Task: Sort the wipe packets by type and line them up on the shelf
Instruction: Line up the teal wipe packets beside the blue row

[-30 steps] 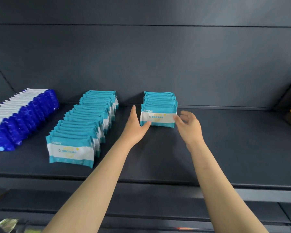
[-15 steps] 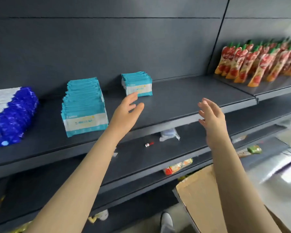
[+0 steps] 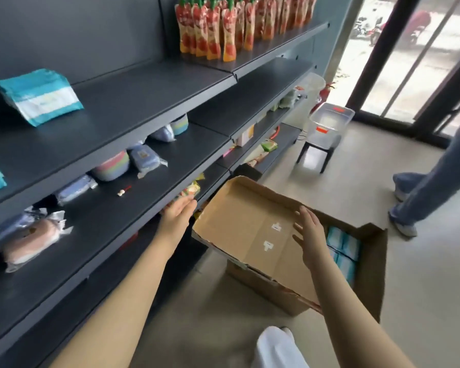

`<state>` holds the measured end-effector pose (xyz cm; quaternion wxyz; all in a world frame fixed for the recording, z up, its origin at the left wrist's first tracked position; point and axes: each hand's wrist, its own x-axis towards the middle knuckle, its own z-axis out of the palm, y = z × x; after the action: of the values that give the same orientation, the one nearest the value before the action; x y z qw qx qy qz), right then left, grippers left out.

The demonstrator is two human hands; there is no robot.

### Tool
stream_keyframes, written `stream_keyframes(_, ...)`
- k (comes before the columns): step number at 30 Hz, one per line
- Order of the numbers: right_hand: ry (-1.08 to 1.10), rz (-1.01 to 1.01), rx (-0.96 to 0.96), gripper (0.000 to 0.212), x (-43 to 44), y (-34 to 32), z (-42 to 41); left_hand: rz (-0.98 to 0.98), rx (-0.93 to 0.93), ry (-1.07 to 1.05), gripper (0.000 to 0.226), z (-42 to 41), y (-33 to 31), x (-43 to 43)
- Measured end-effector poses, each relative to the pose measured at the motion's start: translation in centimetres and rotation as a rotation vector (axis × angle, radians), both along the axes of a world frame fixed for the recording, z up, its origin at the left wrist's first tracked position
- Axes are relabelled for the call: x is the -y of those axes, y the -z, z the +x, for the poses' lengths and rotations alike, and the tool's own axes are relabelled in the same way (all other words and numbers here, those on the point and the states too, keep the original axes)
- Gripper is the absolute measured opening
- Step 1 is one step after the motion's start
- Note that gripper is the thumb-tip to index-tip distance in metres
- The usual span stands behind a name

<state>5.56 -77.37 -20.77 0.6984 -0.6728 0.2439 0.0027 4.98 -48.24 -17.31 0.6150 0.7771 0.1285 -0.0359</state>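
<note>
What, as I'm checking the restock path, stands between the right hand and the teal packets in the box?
Nothing visible does: the right hand hovers over the box's open flap, and the teal packets lie uncovered just beyond it.

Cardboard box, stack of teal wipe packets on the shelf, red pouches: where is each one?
cardboard box (image 3: 239, 208), head view, inner face of its open flap.
teal wipe packets (image 3: 47, 100), head view, front packet's white band.
red pouches (image 3: 213, 33), head view, front of one pouch.

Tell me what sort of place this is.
Probably a small shop mid-restock: long dark shelving, red pouches lined up for display, and an open cardboard box of teal packets on the floor.
</note>
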Motion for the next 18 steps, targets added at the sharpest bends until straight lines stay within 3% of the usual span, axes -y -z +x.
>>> stream_keyframes(4,0.186,0.072,-0.138,0.052,8.1,2.9,-1.6,-0.034,-0.131,0.113,0.029,2.3,3.5,6.6)
stream_keyframes(7,0.286,0.104,-0.228,0.05,14.1,4.9,-1.9,-0.037,-0.225,0.159,0.038,4.6,6.0,11.9)
stream_keyframes(15,0.283,0.138,-0.447,0.05,26.4,13.4,-0.2,-0.035,-0.498,0.185,0.034,9.0,13.4,25.6)
stream_keyframes(18,0.312,0.133,-0.503,0.059,29.2,16.5,1.2,-0.012,-0.586,0.223,0.029,10.4,16.5,29.3)
